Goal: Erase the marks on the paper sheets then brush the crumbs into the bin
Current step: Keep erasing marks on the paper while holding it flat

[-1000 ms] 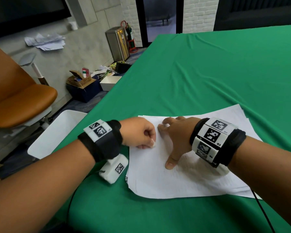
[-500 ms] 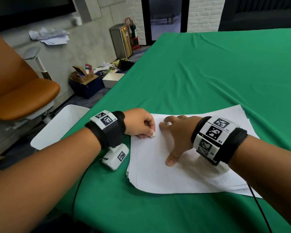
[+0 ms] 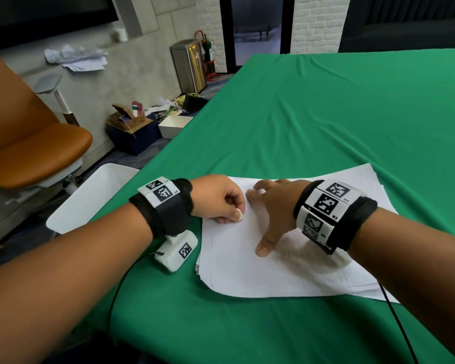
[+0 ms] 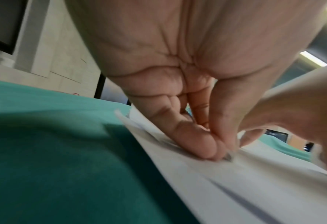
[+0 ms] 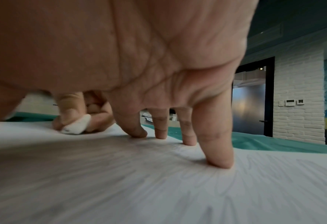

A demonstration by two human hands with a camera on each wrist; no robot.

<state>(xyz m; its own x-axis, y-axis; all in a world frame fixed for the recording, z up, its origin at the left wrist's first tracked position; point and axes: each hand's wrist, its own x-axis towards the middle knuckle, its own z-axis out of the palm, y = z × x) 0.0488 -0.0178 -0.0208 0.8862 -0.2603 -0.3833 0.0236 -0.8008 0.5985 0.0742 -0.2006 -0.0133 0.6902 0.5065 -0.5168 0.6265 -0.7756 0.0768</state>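
Two hands work the paper sheets [image 3: 286,258], so the erasing step is in hand, not the brushing. The left hand [image 3: 216,198] has its fingers [image 4: 195,141] curled, pinching a small white eraser [image 5: 76,126] down onto the top sheet near its left edge. Just beside them, the right hand [image 3: 273,206] spreads straight fingers [image 5: 218,153] pressing the stack flat. Faint pencil marks show under and behind the right fingers, so rubbing probably needs to go there next, with the sheet pinned. The stack lies on a green-clothed table [image 3: 326,114]; a white bin [image 3: 95,195] sits below its edge, left of the left fingers, near an orange chair [image 3: 34,151].
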